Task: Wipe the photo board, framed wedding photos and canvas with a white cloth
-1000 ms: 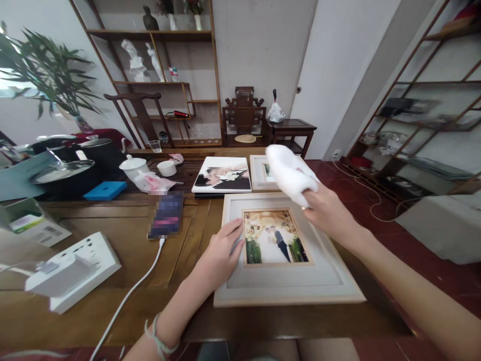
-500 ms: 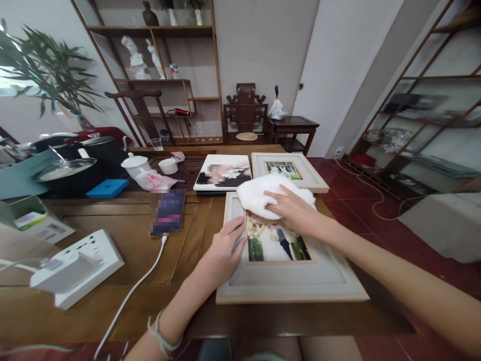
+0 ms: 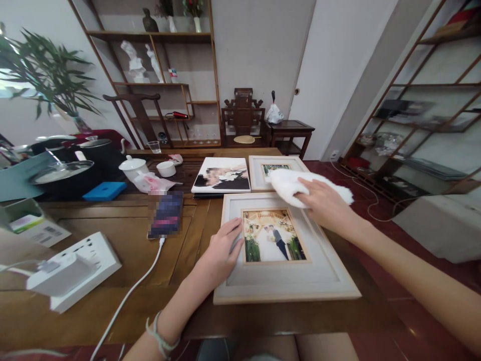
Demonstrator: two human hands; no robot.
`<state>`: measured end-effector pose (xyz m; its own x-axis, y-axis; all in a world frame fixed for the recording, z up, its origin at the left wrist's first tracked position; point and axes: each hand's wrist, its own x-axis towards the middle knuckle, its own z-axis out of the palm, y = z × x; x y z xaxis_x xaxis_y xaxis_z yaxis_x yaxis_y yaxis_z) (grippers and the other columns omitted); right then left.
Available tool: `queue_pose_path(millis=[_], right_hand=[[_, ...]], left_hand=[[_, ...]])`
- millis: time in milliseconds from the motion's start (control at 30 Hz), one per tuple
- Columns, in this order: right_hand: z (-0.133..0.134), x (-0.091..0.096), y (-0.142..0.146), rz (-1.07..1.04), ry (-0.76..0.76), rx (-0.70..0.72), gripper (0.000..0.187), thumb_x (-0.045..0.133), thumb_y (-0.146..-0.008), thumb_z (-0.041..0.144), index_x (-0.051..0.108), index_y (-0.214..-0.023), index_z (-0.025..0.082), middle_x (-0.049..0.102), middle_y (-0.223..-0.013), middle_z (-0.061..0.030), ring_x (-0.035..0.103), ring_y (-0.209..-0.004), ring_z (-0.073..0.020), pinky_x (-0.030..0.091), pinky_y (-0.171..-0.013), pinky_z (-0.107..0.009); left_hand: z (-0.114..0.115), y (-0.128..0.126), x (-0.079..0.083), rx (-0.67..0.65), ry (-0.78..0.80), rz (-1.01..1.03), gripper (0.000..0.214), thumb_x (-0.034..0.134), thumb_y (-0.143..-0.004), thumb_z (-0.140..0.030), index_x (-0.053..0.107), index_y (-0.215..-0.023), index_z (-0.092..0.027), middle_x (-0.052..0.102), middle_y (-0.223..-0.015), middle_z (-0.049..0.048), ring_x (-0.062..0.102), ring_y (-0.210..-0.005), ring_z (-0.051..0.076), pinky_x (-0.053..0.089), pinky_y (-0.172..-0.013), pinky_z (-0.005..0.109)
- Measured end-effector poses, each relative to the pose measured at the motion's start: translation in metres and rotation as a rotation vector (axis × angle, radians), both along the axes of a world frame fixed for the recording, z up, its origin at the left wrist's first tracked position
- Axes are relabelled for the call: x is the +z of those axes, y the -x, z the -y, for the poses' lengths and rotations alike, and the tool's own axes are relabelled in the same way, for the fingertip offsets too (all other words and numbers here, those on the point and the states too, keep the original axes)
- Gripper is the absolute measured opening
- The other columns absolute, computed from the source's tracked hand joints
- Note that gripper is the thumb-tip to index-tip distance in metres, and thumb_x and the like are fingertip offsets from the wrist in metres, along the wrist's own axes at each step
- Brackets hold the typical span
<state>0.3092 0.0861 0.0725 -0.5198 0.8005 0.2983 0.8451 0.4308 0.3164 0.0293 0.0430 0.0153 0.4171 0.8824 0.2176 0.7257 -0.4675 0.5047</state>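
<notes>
A light wooden picture frame (image 3: 274,291) with a white mount and a photo of a couple lies flat near the table's front edge. My left hand (image 3: 224,248) rests on its left border, fingers stretched over the mount and thumb apart. In my right hand (image 3: 325,203) is a fluffy white cloth (image 3: 287,188), bunched under the fingers over the far right corner of the frame. Part of a second, similar frame (image 3: 257,173) behind is hidden by the cloth. Beside that one, a white-edged photo print (image 3: 221,175) lies on something dark.
On the wooden table (image 3: 143,306) at left are a phone (image 3: 165,214) on a white charging cable, a white power strip (image 3: 84,273), a blue block (image 3: 104,190), a white lidded cup (image 3: 133,168) and a glass-lidded pan (image 3: 62,175). The floor (image 3: 364,245) shows past the right edge.
My right hand and the cloth have moved right, off the photo towards the frame's far right corner, uncovering the picture. My left hand stays on the left border. The view has shifted slightly.
</notes>
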Motion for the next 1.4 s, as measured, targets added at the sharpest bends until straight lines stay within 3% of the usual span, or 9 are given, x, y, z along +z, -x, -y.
queue_pose_path(millis=[233, 367, 500, 600, 700, 900, 1133, 1267, 1400], right_hand=[[0.018, -0.03, 0.026, -0.063, 0.219, 0.057, 0.041, 0.052, -0.071, 0.009, 0.066, -0.109, 0.013, 0.042, -0.142, -0.0151, 0.027, -0.134, -0.0343, 0.022, -0.109, -0.051], [0.067, -0.012, 0.028, -0.072, 0.388, 0.075, 0.042, 0.052, -0.071, 0.009, 0.065, -0.111, 0.012, 0.046, -0.137, -0.0201, 0.036, -0.129, -0.0365, 0.029, -0.105, -0.054], [0.124, 0.01, 0.036, -0.135, 0.554, 0.123, 0.043, 0.051, -0.068, 0.009, 0.068, -0.107, 0.021, 0.056, -0.129, -0.015, 0.052, -0.117, -0.0348, 0.045, -0.093, -0.052], [0.142, 0.015, 0.046, -0.193, 0.661, 0.173, 0.047, 0.054, -0.062, 0.009, 0.068, -0.105, 0.023, 0.055, -0.13, -0.0128, 0.053, -0.116, -0.0333, 0.047, -0.093, -0.047], [0.131, 0.006, 0.053, -0.247, 0.655, 0.175, 0.049, 0.053, -0.064, 0.009, 0.066, -0.109, 0.021, 0.045, -0.14, -0.0133, 0.044, -0.125, -0.0323, 0.041, -0.101, -0.047], [0.068, -0.024, 0.044, -0.301, 0.385, 0.152, 0.039, 0.049, -0.074, 0.009, 0.064, -0.111, 0.011, 0.036, -0.144, -0.02, 0.031, -0.134, -0.0293, 0.027, -0.109, -0.047], [0.002, -0.031, 0.045, -0.221, 0.265, 0.187, 0.048, 0.049, -0.074, 0.009, 0.059, -0.12, 0.013, 0.033, -0.147, -0.0148, 0.014, -0.139, -0.0282, 0.015, -0.111, -0.051], [0.014, -0.026, 0.049, -0.219, 0.378, 0.231, 0.048, 0.049, -0.074, 0.01, 0.061, -0.119, 0.017, 0.035, -0.146, -0.0127, 0.015, -0.139, -0.0285, 0.013, -0.11, -0.053], [0.061, -0.007, 0.05, -0.234, 0.559, 0.253, 0.046, 0.047, -0.072, 0.007, 0.064, -0.113, 0.015, 0.04, -0.143, -0.0155, 0.023, -0.137, -0.0281, 0.018, -0.11, -0.051]], left_hand=[[-0.001, -0.001, -0.002, 0.015, -0.032, 0.041, 0.038, 0.045, -0.087, -0.02, 0.06, -0.119, -0.006, 0.053, -0.133, 0.0161, 0.048, -0.126, 0.026, 0.038, -0.107, 0.042], [-0.002, -0.001, -0.005, 0.02, -0.047, 0.054, 0.037, 0.045, -0.087, -0.019, 0.06, -0.118, -0.007, 0.055, -0.132, 0.0158, 0.049, -0.125, 0.026, 0.039, -0.106, 0.043], [-0.002, 0.0, -0.007, 0.012, -0.082, 0.071, 0.035, 0.045, -0.087, -0.02, 0.06, -0.118, -0.009, 0.056, -0.131, 0.0153, 0.05, -0.124, 0.026, 0.04, -0.105, 0.044], [-0.002, 0.0, -0.008, -0.011, -0.11, 0.079, 0.036, 0.045, -0.088, -0.02, 0.06, -0.118, -0.009, 0.056, -0.13, 0.0158, 0.05, -0.123, 0.026, 0.041, -0.105, 0.044], [-0.004, 0.001, -0.008, -0.021, -0.119, 0.072, 0.036, 0.044, -0.088, -0.022, 0.06, -0.117, -0.009, 0.056, -0.13, 0.0159, 0.05, -0.123, 0.026, 0.041, -0.105, 0.045], [-0.004, 0.002, -0.005, -0.029, -0.069, 0.051, 0.035, 0.044, -0.089, -0.024, 0.061, -0.115, -0.008, 0.055, -0.131, 0.0166, 0.049, -0.125, 0.025, 0.039, -0.107, 0.042], [-0.005, 0.003, -0.003, -0.033, -0.066, 0.055, 0.032, 0.045, -0.088, -0.024, 0.062, -0.111, -0.009, 0.055, -0.131, 0.0164, 0.049, -0.125, 0.026, 0.039, -0.106, 0.042], [-0.005, 0.004, -0.003, -0.034, -0.079, 0.065, 0.029, 0.046, -0.088, -0.022, 0.062, -0.109, -0.011, 0.056, -0.13, 0.0159, 0.05, -0.123, 0.025, 0.04, -0.105, 0.044], [-0.005, 0.002, -0.004, -0.034, -0.093, 0.073, 0.028, 0.046, -0.087, -0.02, 0.062, -0.109, -0.011, 0.057, -0.129, 0.0161, 0.051, -0.123, 0.026, 0.041, -0.104, 0.045]])
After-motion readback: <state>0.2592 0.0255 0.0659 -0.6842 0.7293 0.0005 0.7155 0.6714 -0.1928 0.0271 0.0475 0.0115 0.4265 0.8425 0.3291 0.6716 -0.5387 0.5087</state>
